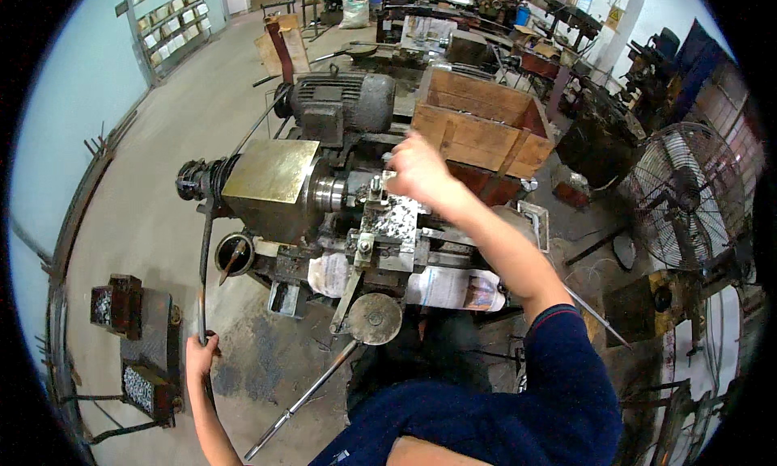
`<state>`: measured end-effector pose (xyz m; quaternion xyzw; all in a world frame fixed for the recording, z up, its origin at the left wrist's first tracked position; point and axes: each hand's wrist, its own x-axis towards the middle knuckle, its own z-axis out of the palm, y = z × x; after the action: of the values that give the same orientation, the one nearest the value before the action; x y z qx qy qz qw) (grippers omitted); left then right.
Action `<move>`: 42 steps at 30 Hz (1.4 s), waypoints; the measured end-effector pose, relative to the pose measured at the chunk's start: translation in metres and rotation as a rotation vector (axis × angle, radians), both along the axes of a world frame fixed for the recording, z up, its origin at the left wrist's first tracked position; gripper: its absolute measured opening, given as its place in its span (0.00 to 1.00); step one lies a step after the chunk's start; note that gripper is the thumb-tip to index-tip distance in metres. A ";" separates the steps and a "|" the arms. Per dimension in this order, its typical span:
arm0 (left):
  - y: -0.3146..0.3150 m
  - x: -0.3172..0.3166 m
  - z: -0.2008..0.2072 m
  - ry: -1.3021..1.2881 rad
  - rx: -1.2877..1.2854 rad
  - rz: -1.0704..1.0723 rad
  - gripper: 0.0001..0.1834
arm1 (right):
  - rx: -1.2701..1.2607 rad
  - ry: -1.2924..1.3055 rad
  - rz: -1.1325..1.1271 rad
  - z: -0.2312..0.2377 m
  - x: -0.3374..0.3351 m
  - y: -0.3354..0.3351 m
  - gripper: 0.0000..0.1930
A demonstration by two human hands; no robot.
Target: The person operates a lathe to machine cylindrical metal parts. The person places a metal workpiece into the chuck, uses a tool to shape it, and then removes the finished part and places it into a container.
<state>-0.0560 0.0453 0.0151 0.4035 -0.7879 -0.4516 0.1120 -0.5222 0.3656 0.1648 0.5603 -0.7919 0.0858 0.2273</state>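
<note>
A small lathe with a brass-coloured headstock cover (273, 171) stands in front of me. My left hand (201, 354) is closed round a long dark lever rod (203, 276) that runs up beside the headstock. My right hand (418, 171) reaches across the machine, its fingers curled in just right of the spindle chuck (329, 193). Whatever those fingers hold is hidden. Under that hand lies the chip-strewn tool slide (392, 218), with a tool-post bolt (375, 188) at its left. A round handwheel disc (375, 318) sits at the near side of the slide.
Behind the lathe are a motor (344, 102) and a wooden crate (477, 130). A caged fan (685, 192) stands at right. Two bins of small metal parts (139, 387) rest at lower left. A bar with a shiny end (295, 405) slants toward me. A dark pot (235, 253) holds a brush.
</note>
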 end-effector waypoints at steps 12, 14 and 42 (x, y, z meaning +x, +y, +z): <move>0.008 -0.023 -0.003 0.196 0.032 -0.031 0.13 | -0.335 -0.211 -0.403 0.007 -0.028 0.194 0.23; 0.014 -0.009 0.006 0.132 -0.017 0.008 0.14 | -0.303 -0.336 -0.386 -0.010 0.004 0.239 0.21; -0.014 -0.016 -0.019 -0.015 -0.017 0.091 0.21 | 0.462 -1.020 -1.773 -0.266 0.185 0.545 0.23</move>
<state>-0.0720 0.0317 -0.0041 0.4411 -0.7734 -0.4363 0.1301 -0.3372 0.9103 -0.1010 -0.2936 -0.9177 -0.0388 -0.2647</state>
